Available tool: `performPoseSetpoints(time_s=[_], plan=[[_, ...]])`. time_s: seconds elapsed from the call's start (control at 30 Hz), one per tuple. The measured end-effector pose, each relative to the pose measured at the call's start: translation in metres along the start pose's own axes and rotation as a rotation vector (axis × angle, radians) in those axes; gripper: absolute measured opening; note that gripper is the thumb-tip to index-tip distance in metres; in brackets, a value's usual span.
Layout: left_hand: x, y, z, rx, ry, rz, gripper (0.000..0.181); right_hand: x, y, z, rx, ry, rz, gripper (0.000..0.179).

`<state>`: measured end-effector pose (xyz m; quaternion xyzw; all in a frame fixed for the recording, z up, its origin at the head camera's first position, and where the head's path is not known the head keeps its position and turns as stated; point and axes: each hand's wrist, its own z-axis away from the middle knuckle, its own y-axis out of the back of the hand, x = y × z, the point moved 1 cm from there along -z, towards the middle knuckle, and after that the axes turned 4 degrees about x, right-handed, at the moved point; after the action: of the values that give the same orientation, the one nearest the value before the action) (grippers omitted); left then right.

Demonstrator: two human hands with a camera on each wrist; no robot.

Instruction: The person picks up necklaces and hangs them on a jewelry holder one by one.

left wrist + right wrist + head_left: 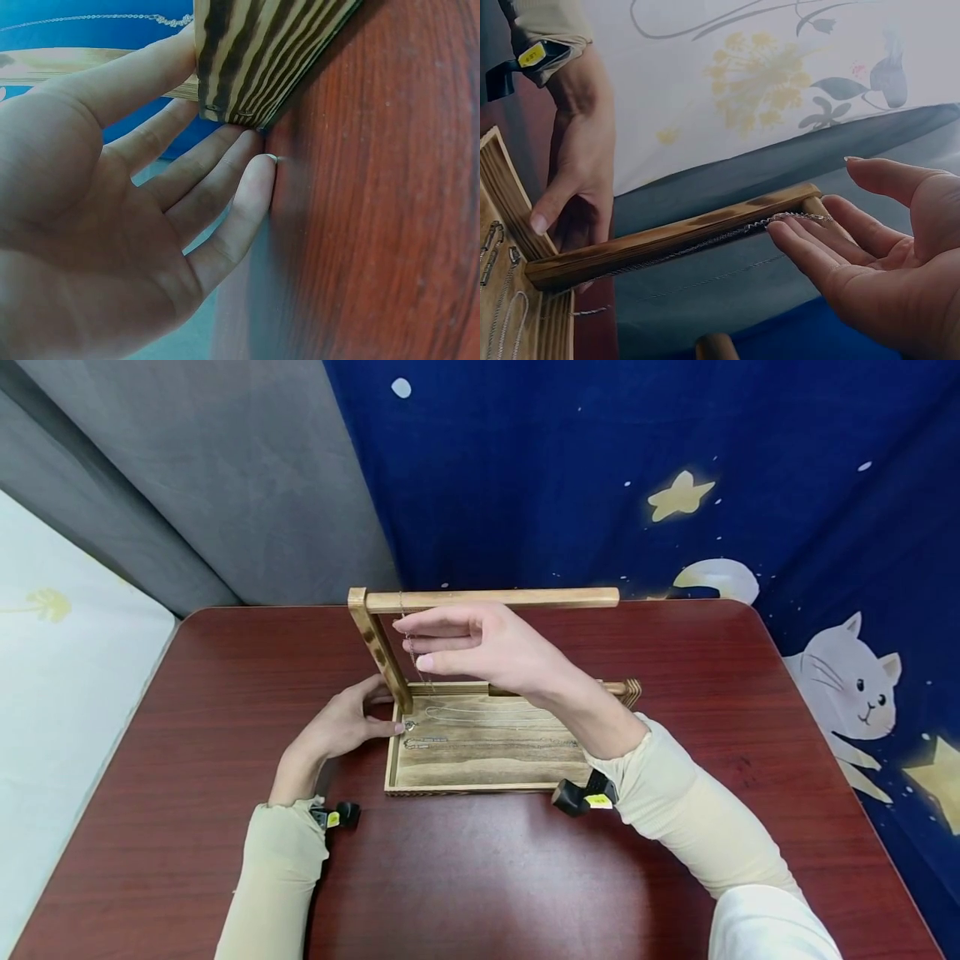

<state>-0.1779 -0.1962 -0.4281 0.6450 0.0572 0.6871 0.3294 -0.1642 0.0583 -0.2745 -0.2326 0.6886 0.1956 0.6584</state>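
Wooden bar [540, 599], head view: the chain [412, 653] hangs from it near the post [382, 653], beside the wide right grip [495, 647]. Left wrist: left grip [112, 202], fingers extended, touches the tray [270, 52]; pushing could shift it. Right wrist: fingertips [791, 235] touch the chain; snagging could unhook it.

Wooden tray stand [487, 772] on reddish table [465, 877]

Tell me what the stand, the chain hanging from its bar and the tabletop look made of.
Stand: wood, perhaps scorched or stained, fairly matt; bold dark grain bands show.
Chain: silvery, probably polished metal, its links catching light; which metal, I can't tell.
Tabletop: glossy reddish-brown wood or wood-look laminate; fine streaks and a bright reflection.
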Motion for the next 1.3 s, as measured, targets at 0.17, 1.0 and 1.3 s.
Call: performPoseSetpoints(time_s=[0.17,1.0,1.3], plan=[[0.0,0.0,0.0,0.005,-0.008,-0.017,0.067,0.005,0.003,0.003,-0.001,-0.012,0.01,0.042],[0.0,-0.002,-0.002,0.006,-0.014,-0.027,0.066,0.014,0.026,0.028,0.055,0.027,0.095,0.042],[-0.001,-0.001,0.0,0.0,0.013,-0.01,0.065,0.018,0.036,0.038,0.069,0.037,0.129,0.045]])
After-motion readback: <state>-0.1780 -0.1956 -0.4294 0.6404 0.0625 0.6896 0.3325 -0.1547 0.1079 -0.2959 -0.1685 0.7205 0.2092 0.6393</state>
